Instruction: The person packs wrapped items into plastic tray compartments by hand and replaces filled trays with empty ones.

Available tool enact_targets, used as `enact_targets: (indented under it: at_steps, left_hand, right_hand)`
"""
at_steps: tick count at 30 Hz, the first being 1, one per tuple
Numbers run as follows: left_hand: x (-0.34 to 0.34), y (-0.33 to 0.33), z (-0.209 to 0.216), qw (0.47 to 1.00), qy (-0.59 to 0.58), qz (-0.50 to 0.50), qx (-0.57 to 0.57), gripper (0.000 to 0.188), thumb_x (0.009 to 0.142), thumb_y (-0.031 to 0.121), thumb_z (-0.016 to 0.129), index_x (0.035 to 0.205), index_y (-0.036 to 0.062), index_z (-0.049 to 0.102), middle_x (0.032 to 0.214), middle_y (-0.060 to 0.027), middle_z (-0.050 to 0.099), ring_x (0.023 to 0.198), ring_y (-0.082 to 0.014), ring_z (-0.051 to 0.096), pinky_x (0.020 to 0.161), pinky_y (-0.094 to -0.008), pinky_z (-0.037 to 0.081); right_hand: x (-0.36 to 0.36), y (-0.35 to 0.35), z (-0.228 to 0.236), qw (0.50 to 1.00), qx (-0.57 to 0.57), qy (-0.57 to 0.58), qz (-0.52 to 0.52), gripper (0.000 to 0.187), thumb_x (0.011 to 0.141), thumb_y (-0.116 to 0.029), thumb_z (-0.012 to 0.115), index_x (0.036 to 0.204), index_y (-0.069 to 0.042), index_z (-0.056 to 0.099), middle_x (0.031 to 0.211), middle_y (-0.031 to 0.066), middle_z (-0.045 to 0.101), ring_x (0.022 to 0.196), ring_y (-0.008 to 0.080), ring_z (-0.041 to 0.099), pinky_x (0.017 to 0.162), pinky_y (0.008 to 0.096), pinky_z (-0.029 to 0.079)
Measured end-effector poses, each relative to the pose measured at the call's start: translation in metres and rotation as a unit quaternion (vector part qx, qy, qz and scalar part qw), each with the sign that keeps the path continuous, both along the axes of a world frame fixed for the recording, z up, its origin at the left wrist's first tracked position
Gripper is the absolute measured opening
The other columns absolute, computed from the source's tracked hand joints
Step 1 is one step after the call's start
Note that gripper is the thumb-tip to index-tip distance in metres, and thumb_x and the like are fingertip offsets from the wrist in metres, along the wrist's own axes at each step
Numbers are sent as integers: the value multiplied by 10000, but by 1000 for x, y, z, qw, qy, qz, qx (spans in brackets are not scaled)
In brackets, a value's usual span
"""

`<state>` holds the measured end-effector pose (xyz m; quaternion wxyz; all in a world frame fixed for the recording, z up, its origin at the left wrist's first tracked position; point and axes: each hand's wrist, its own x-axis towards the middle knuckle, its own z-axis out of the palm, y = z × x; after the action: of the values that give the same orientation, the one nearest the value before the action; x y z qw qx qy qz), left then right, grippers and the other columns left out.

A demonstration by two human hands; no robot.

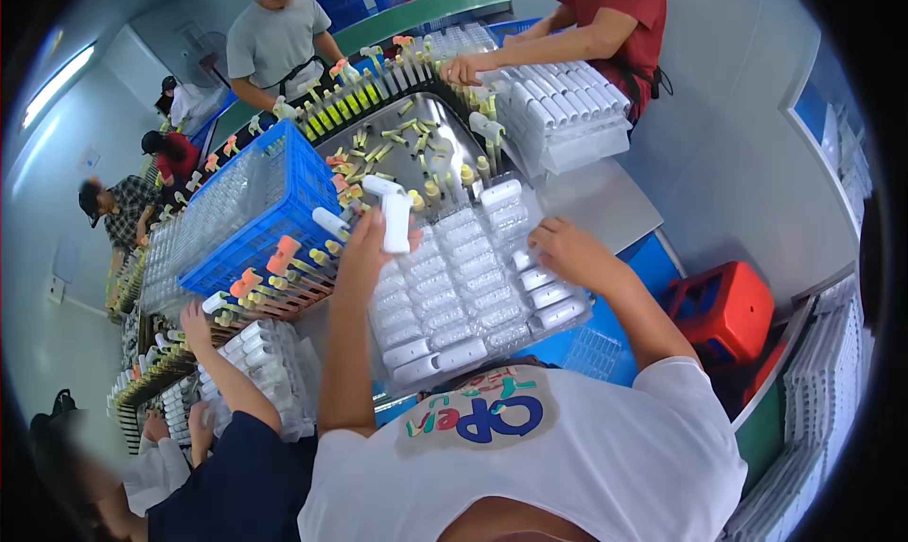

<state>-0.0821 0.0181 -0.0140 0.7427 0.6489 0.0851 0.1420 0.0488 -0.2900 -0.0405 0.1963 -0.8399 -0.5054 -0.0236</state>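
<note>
My left hand [363, 249] is raised over the left edge of a clear plastic blister tray [454, 291]. Its fingers are closed round a white plastic casing [395, 224], held upright; a second white piece [382, 185] sits at its top, and I cannot tell if the two are joined. Over the tray's right side, my right hand [575, 254] has its fingers bent down onto a small white casing [523, 259], partly covered by the fingertips. More white casings [560, 313] lie in pockets along the tray's right and near edges; many middle pockets hold nothing.
Beyond the tray, a metal pan [452, 131] holds loose yellow-green pieces, ringed by a rack of upright yellow-tipped holders [355, 102]. A blue crate [274, 211] stands left. Stacked trays of white tubes [558, 97] are at far right, a red stool [724, 310] near right. Co-workers surround the table.
</note>
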Motion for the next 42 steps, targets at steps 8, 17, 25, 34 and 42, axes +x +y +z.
enact_targets:
  at_steps: [8,17,25,34,42]
  left_hand:
    - [71,50,7,890,-42,157,426,319,970,201,481,1172,-31,568,947,-196,660,789,-313,651,729,-393,496]
    - [26,52,-28,820,60,305,480,276,935,198,512,1027,-49,593,870,-273,638,816,-464,605,709,-507,469]
    - [17,108,-34,703,84,398,583,275,945,225,508,940,-40,581,782,-250,657,709,-420,647,603,-491,487]
    - [8,127,-32,582,334,350,654,328,930,318,517,905,4,609,830,-214,683,782,-390,674,690,-499,533]
    - [-43,150,-62,541,322,481,610,365,966,313,507,1194,30,479,952,-162,636,758,-375,668,610,-471,547]
  right_hand:
    - [16,-2,1,998,-14,55,30,262,757,-138,720,1002,-100,635,999,82,612,1025,290,564,845,394,479]
    - [15,-25,19,947,158,281,-8,213,879,-135,639,1048,-16,587,971,119,630,913,249,608,840,350,471]
    - [23,-12,24,940,156,304,-19,221,896,-141,626,1065,-4,584,974,107,652,881,223,617,834,336,482]
    - [72,29,12,904,302,295,-70,274,925,-164,618,1158,-22,597,964,66,661,870,127,598,783,294,486]
    - [142,92,17,951,252,40,-177,321,913,-243,608,1176,-58,625,796,191,648,686,298,629,644,374,489]
